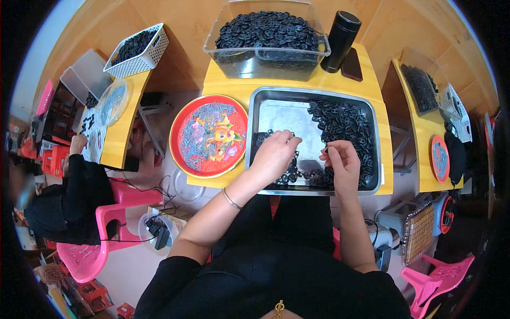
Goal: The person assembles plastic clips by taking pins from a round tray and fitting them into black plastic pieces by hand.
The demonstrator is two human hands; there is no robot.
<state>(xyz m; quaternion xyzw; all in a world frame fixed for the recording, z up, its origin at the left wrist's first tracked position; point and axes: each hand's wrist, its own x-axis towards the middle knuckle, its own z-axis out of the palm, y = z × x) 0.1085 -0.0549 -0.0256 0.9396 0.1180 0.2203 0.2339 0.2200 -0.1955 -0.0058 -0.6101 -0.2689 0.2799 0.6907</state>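
Both hands work over a shallow metal tray (281, 106) holding small black ring-like parts (348, 119), heaped mostly on its right side. My left hand (276, 154) is over the tray's left part, its fingers bent together above a smaller pile of black parts (289, 173). What lies between those fingers is too small to tell. My right hand (342, 162) pinches thumb and forefinger together at the edge of the right heap; whatever it holds is hidden. Left of the tray stands a round red dish (177, 125) with many small greyish pin-like pieces (199, 135).
Behind the tray, a clear plastic bin (234, 66) is heaped with black parts. A black flask (340, 42) and a dark phone (351, 65) stand and lie beside it. Another person's hand (78, 142) works at the left table. Pink chairs (85, 250) flank the yellow table (223, 82).
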